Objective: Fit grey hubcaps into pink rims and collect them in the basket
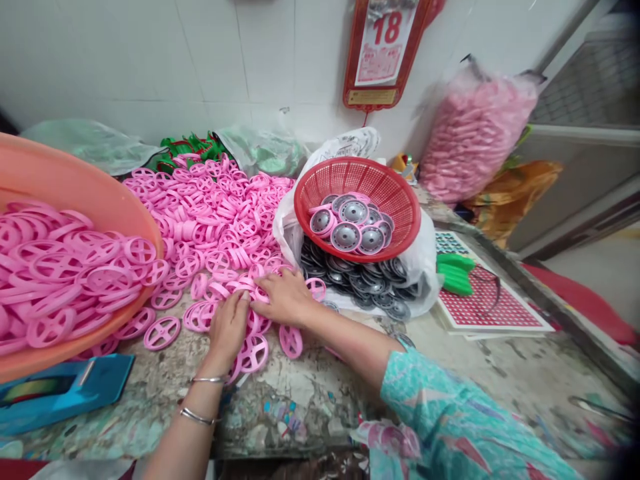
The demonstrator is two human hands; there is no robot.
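A wide heap of pink plastic wheel rings (215,220) with cross spokes spreads over the worktable. My left hand (231,323) lies on the rings at the heap's near edge, fingers stretched forward and partly hidden. Just to its right, my right hand (284,297) rests on the same rings with its fingers apart. Neither hand visibly lifts a ring. A few loose rings lie near my wrists, among them a pink ring (291,341) beside my right hand and another pink ring (162,333) to the left.
An orange tub (145,220) of pink rings stands at left, above a blue tape dispenser (107,383). A red basket (307,213) with grey discs in pink rings sits over a white bag (425,280) of dark discs. Right are sticker sheets (510,303), a green object (455,272) and a filled bag (475,133).
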